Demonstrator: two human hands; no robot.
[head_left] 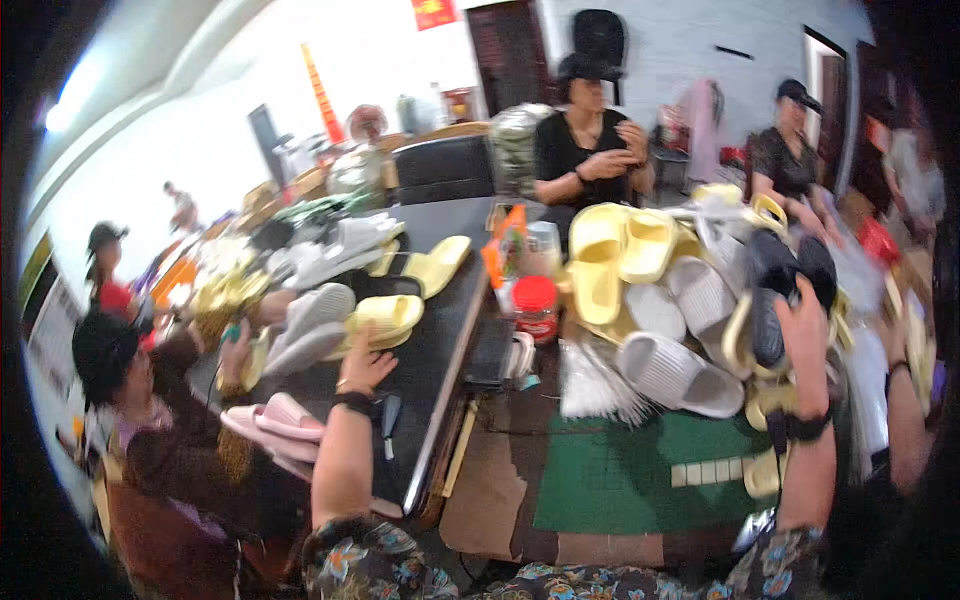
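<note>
My left hand (367, 365) reaches over the black table with its fingers spread, just in front of a pair of yellow slippers (385, 315). Whether the fingertips touch them is blurred. Grey slippers (312, 325) lie just left of that pair. On the right, my right hand (803, 335) is closed around a dark navy slipper (768, 325), at the right side of a heap of slippers. Another dark slipper (817, 268) shows just beyond my fingers. Yellow slippers (597, 265) and a ribbed grey slipper (680, 375) lie in the same heap.
A red-lidded jar (534, 308), a phone (489, 352) and white plastic strips (598, 385) lie near the middle. A green mat (630, 485) covers the near tabletop. Pink slippers (285, 420) and a small knife-like tool (390, 425) lie left. Co-workers sit around.
</note>
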